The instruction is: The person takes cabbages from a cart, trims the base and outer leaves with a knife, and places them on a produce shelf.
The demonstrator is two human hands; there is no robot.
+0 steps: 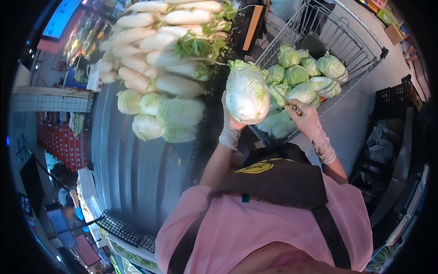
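My left hand (232,118), in a thin translucent glove, holds up a napa cabbage (248,94) with a white base and frilled pale green leaves. To its right, my gloved right hand (306,118) grips a small metal tool (296,110); its working end is too blurred to name. Both hands are above the near end of a wire shopping cart (356,41). Inside the cart lies a heap of cabbages (297,75), some of them wrapped in clear film. On the dark display shelf (137,178) to my left, several napa cabbages (179,113) lie grouped together.
White radishes (171,41), some with leafy tops, are piled at the shelf's far end. A black mesh divider (128,231) borders its near end. Black crates (391,99) stand along the right. Another person (66,185) is at the far left, wearing blue gloves.
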